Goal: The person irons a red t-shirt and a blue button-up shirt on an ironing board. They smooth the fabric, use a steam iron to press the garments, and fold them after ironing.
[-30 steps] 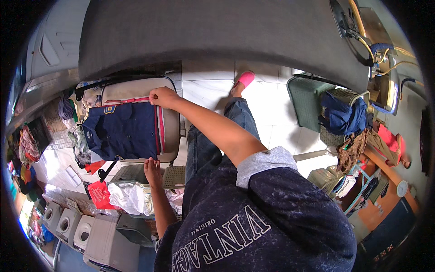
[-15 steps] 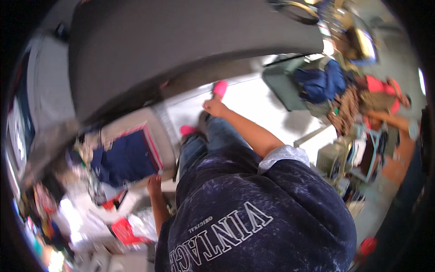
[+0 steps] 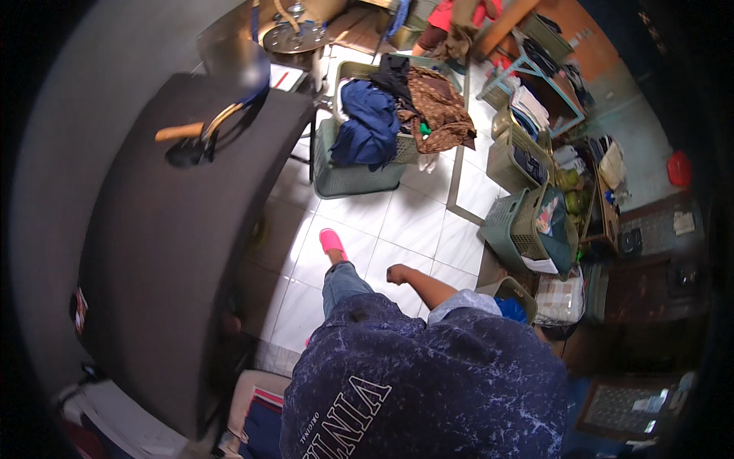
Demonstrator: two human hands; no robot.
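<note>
My right hand (image 3: 396, 274) hangs over the white tiled floor (image 3: 359, 218), its fingers curled in and nothing visible in them. It touches nothing. My left hand is out of sight. Ahead of me stands a grey-green plastic basket (image 3: 359, 181) under a heap of clothes, with a dark blue garment (image 3: 365, 122) and a brown patterned garment (image 3: 440, 107) on top. Along my left side runs a long table covered in dark cloth (image 3: 176, 252). A tool with a wooden handle (image 3: 180, 131), which looks like an iron, rests toward its far end.
Several plastic baskets (image 3: 527, 222) of clothes line the right side, beside a light blue rack (image 3: 547, 65). A person in red (image 3: 451, 17) is at the far end. A cushioned chair (image 3: 264, 382) with folded navy cloth stands at the lower left.
I have turned right and stepped forward along the table. The clothes basket now lies ahead, while the chair has shifted to the lower edge. My left hand has left the view.
</note>
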